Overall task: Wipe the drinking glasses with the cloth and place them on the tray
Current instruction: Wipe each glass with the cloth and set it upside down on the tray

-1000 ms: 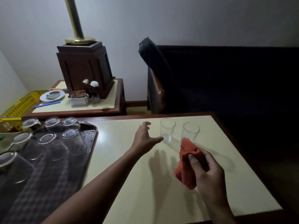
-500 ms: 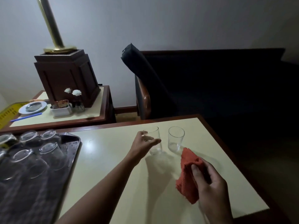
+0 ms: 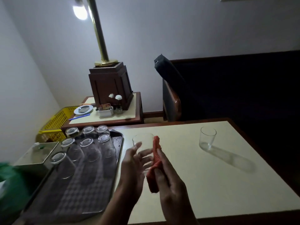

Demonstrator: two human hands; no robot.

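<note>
held glass (image 3: 142, 142): was clear, rim up, lifted off the worktop (image 3: 194, 179) just right of the tray | cloth (image 3: 156, 154): was red, bunched, pressed to the held glass's right side | second glass (image 3: 207, 140): stood upright, empty, well to the right | tray (image 3: 118, 144): was dark and carried seven inverted glasses (image 3: 88, 149)
</note>
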